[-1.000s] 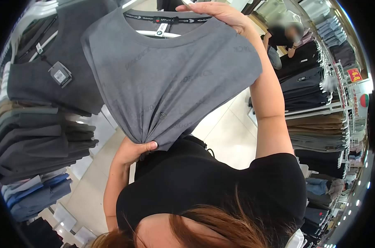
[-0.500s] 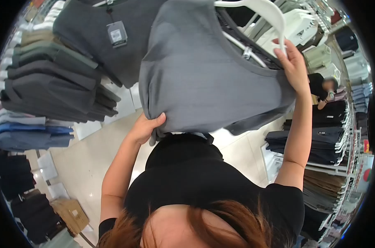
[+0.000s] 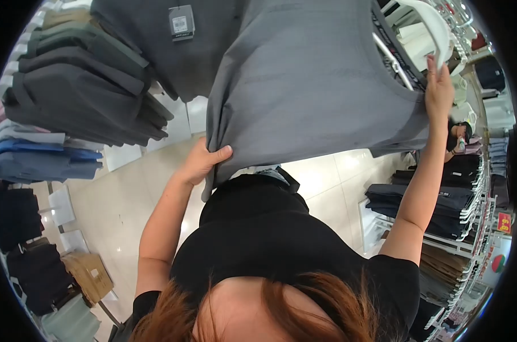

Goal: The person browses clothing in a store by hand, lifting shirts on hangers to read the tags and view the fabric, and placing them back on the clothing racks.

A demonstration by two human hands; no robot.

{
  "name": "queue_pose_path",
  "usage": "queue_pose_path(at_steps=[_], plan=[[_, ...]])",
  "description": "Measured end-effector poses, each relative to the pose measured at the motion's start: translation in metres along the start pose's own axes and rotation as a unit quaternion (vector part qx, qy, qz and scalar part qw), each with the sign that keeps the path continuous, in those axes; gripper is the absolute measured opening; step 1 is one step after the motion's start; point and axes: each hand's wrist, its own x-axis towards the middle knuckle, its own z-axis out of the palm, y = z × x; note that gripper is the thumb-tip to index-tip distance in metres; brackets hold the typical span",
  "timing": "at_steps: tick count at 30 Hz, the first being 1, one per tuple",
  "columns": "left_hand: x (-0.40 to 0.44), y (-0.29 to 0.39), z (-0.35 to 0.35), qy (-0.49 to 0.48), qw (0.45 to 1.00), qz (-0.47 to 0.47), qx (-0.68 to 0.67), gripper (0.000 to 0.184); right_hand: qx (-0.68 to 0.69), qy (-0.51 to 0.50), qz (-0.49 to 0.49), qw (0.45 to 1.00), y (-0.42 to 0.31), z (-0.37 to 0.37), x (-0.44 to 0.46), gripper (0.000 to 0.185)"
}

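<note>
Several blue shirts (image 3: 42,165) hang at nine o'clock, below a row of dark gray shirts (image 3: 79,100) at ten; a cardboard box (image 3: 90,277) sits at eight. At eleven o'clock a printed price tag (image 3: 181,24) lies against a charcoal garment (image 3: 195,65). Just off center toward nine, the left hand (image 3: 200,162) pinches the bunched side edge of a gray shirt (image 3: 315,85), thumb on the front of the fabric. That shirt spreads across from eleven to two o'clock, raised above the floor (image 3: 321,176), its neckline toward two. Dark garments (image 3: 421,199) hang on a rack just past three. At two o'clock the right hand (image 3: 439,97) grasps one end of a white hanger (image 3: 438,35) beside the neckline. Between two and three, another person (image 3: 456,135) shows small beyond the right forearm, with a red sign (image 3: 504,222) past three.
</note>
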Motion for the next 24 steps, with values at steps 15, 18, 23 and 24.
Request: queue_pose_path(at_steps=[15,18,23,24], plan=[[-0.010,-0.029,-0.105,0.094,0.968,-0.085,0.217,0.038,-0.187,-0.030,0.023,0.982,0.126,-0.030,0.078,0.054],[-0.025,0.031,-0.108,0.334,0.938,0.050,0.073,0.040,-0.118,-0.053,0.033,0.991,0.111,-0.041,0.069,0.048],[0.012,0.020,-0.038,0.046,0.988,-0.049,-0.141,0.044,0.321,-0.229,0.262,0.881,0.027,-0.046,0.032,0.039],[0.034,0.014,-0.009,0.072,0.985,-0.131,-0.083,0.037,0.388,-0.249,0.278,0.842,0.009,-0.037,0.024,0.038]])
